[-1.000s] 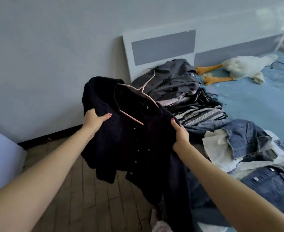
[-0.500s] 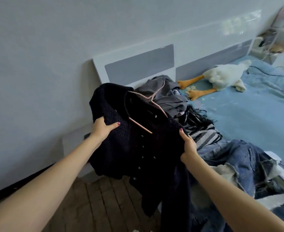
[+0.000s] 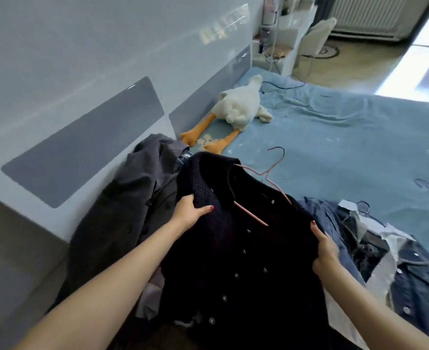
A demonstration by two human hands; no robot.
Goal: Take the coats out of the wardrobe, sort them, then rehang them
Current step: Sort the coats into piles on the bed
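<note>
Both hands hold up a black knitted jacket [image 3: 246,248] over the near edge of the bed. The left hand [image 3: 190,213] grips its left shoulder, thumb laid across the coarse, waffle-like knit and fingers tucked behind the fabric. The right hand [image 3: 324,248] clasps the right shoulder edge, thumb on the front and fingers curled round behind. The jacket hangs open-fronted toward the camera, with rows of small round buttons running down its dark front. A thin pink wire hanger [image 3: 266,188] sits inside the neckline, one slim arm slanting across the opening and its curved hook rising above the collar.

Just left of the jacket lies a crumpled grey coat [image 3: 132,198] of smooth woven cloth, heaped against the glossy white headboard [image 3: 87,137] with its flat grey rounded panels. To the right, partly under the jacket, sprawl blue denim jackets [image 3: 410,274] with pale lining and metal buttons. The blue bedsheet [image 3: 347,147] is softly wrinkled. Farther back, a fluffy white plush goose [image 3: 238,104] with orange felt legs lies beside the headboard.
</note>
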